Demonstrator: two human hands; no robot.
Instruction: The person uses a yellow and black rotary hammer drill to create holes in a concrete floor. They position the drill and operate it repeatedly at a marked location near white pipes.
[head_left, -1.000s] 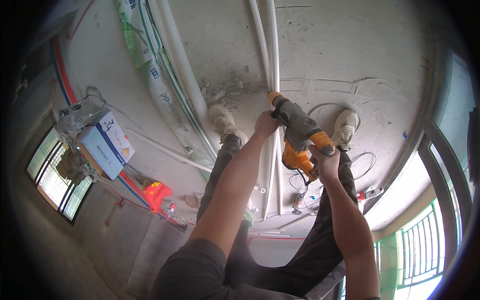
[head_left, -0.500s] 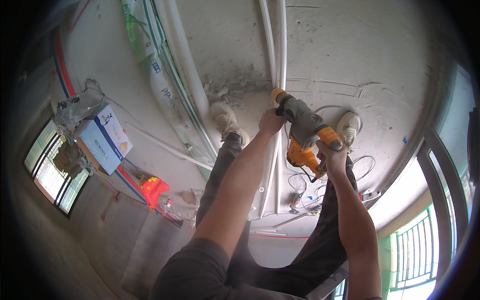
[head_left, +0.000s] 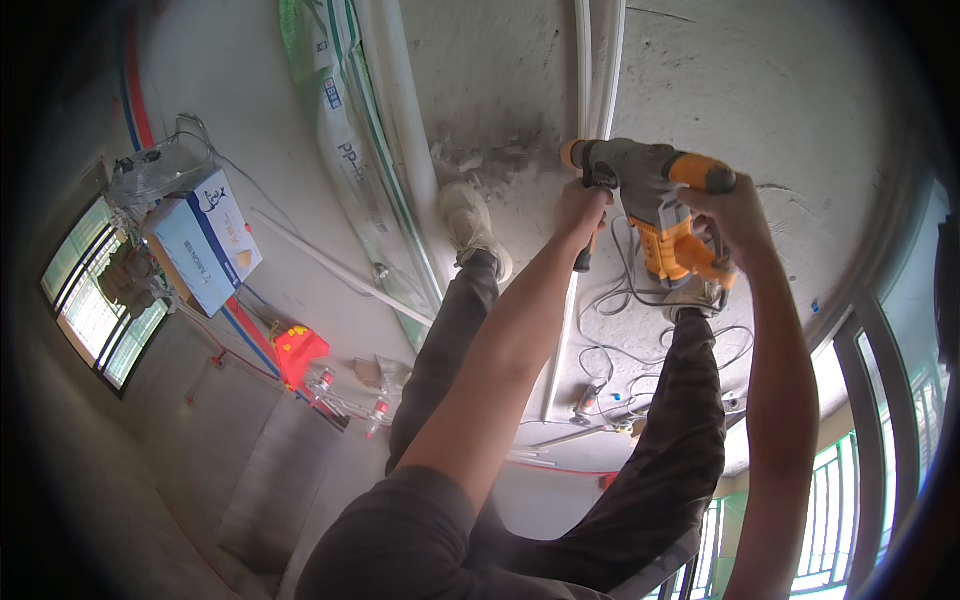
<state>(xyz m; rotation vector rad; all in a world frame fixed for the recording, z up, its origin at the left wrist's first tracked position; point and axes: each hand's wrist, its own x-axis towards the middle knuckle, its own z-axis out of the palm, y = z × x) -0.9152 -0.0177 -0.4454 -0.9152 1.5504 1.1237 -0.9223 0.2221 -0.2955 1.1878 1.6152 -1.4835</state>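
Observation:
A grey and orange rotary hammer (head_left: 645,185) is held up in front of me between both hands. Fingers of my left hand (head_left: 583,212) are wrapped round its black side handle, close behind the orange-ringed chuck. My right hand (head_left: 735,215) is closed on the rear handle, below the orange and black end of the body. The chuck points left, toward a dusty broken strip of floor (head_left: 500,160); I cannot make out a bit. A black cord trails from the tool, and behind its lower end stands my right shoe (head_left: 695,295).
White pipes (head_left: 600,70) run along the floor beyond the tool. Bagged pipes (head_left: 345,150) lie left of my left shoe (head_left: 470,220). Looped cable and an angle grinder (head_left: 586,400) lie by my right leg. A blue and white box (head_left: 205,245) stands at left, a red bag (head_left: 298,352) nearby.
Both hands have carried the rotary hammer up and to the right. It has swung from a slant to nearly level across the view, and the view itself has shifted slightly.

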